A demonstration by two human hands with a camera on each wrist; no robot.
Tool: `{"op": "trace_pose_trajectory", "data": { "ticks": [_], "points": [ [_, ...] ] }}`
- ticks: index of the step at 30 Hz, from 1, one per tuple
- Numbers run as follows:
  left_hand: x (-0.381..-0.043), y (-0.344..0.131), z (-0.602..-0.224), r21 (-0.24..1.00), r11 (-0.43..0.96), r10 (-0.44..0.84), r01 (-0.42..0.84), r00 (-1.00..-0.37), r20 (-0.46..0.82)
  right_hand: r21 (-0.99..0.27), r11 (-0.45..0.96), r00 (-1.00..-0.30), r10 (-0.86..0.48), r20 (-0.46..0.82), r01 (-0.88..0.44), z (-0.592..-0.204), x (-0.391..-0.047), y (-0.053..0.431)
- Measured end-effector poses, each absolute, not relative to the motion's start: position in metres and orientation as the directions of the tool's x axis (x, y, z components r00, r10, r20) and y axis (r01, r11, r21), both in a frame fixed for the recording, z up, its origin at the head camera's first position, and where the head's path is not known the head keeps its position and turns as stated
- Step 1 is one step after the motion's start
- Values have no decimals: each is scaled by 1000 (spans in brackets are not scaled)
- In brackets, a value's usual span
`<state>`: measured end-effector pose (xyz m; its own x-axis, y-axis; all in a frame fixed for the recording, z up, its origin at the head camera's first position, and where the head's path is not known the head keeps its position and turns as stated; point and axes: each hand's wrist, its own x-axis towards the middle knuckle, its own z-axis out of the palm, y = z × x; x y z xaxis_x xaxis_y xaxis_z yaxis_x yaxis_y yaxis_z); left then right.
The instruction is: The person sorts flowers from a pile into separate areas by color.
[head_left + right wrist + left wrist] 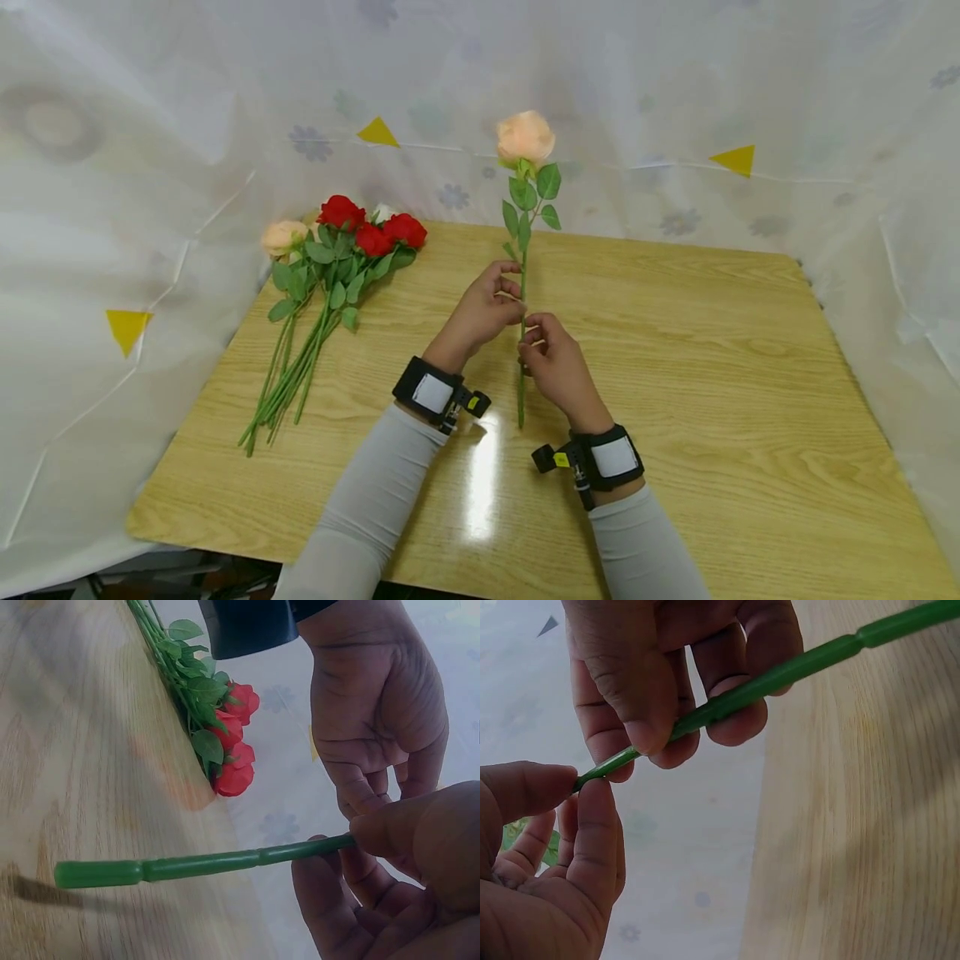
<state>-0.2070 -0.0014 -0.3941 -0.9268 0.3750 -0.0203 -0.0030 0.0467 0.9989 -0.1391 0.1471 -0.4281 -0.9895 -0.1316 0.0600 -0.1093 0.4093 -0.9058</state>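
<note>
A peach artificial rose point(525, 137) with green leaves stands upright over the middle of the table, its bloom towards the back wall. My left hand point(486, 308) pinches its stem between thumb and fingers, below the leaves. Just lower, my right hand point(557, 362) pinches the same stem, with the two hands close together. In the left wrist view the green stem point(795, 675) runs through both sets of fingertips. The lower stem end point(97, 874) sticks out free past my right fingers in the right wrist view, above the wood.
To the left on the wooden table point(712, 375) lies a bunch of roses: several red roses point(341, 212), a peach rose point(285, 237) and a white bloom point(384, 213), stems towards the front. A pale floral sheet point(637, 83) with yellow triangles hangs behind and at the sides.
</note>
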Motion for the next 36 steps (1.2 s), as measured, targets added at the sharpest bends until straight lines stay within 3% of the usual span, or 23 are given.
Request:
{"op": "trace_pose_trajectory", "data": {
  "ticks": [10, 16, 23, 31, 36],
  "points": [
    [-214, -34, -412, 978, 206, 338, -44, -934, -113, -822, 569, -996, -87, -35, -20, -425, -137, 195],
    [-214, -93, -424, 944, 322, 274, -67, -948, -161, -660, 751, -996, -66, -64, -8, -416, -124, 269],
    [-217, -167, -414, 876, 479, 171, -48, -974, -147, -485, 869, -991, 44, -123, 98, -399, -107, 367],
    [-217, -236, -401, 549, 831, 101, 87, -995, 5, -312, 932, -979, 149, -139, 186, -406, -91, 449],
    [-212, -256, -398, 416, 908, 52, 48, -999, 1, -220, 942, -959, 214, -183, 252, -412, -82, 474]
  ]
}}
